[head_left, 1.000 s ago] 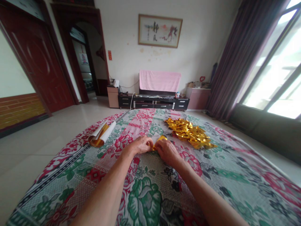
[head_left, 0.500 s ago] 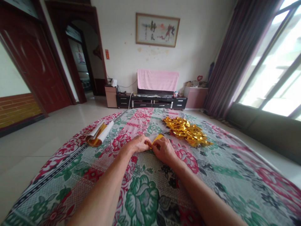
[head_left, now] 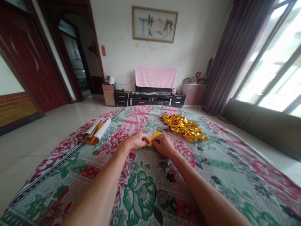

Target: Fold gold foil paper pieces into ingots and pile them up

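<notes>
A small sheet of gold foil paper, with a whitish face beside the gold one, lies partly folded at the middle of the table. My left hand pinches its near left edge, fingers closed. From the right, my right hand has its fingertips closed on the same paper, almost touching the left ones. The hands hide part of the sheet. Beyond my right hand lies a pile of folded gold foil pieces. To the left rests a curled roll of gold paper with a white back.
A flowered cloth covers the round table. Behind it, a low black TV stand holds a screen draped with a pink towel. A purple curtain and a window are on the right, and dark red doors on the left.
The view has tilted and shifted slightly. Both hands stay on the paper; the fingertips are a little further apart, and more of its gold face shows.
</notes>
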`<state>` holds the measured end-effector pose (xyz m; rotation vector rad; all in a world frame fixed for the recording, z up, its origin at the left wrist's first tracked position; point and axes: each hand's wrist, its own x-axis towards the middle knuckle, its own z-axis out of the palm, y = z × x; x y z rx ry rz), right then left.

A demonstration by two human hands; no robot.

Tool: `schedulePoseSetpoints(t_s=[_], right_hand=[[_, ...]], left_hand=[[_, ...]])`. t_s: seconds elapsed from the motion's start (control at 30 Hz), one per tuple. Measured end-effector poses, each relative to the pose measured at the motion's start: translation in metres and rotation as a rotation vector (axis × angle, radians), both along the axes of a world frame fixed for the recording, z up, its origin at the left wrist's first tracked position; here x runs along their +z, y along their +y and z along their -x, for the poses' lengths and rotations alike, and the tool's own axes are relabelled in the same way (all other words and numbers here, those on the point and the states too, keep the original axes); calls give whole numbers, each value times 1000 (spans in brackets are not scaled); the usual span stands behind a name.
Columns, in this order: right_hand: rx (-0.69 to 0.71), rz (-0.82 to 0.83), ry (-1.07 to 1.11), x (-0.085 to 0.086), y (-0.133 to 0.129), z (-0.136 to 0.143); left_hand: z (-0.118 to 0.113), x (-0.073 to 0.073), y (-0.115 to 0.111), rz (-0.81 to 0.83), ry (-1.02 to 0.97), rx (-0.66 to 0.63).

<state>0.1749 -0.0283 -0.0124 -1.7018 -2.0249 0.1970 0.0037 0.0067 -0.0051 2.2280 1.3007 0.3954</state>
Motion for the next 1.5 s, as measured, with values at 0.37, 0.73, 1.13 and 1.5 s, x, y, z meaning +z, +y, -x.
schedulePoseSetpoints(t_s=[0.37, 0.73, 1.13, 1.5], right_hand=[[-21, 51, 12, 2, 2, -2], [19, -11, -2, -3, -4, 3], [-42, -51, 16, 1, -10, 11], [-63, 12, -15, 1, -4, 10]], left_hand=[[1, -6, 5, 24, -17, 11], [-2, 6, -4, 42, -3, 9], [-1, 7, -4, 33, -5, 0], [-1, 11, -8, 56, 12, -27]])
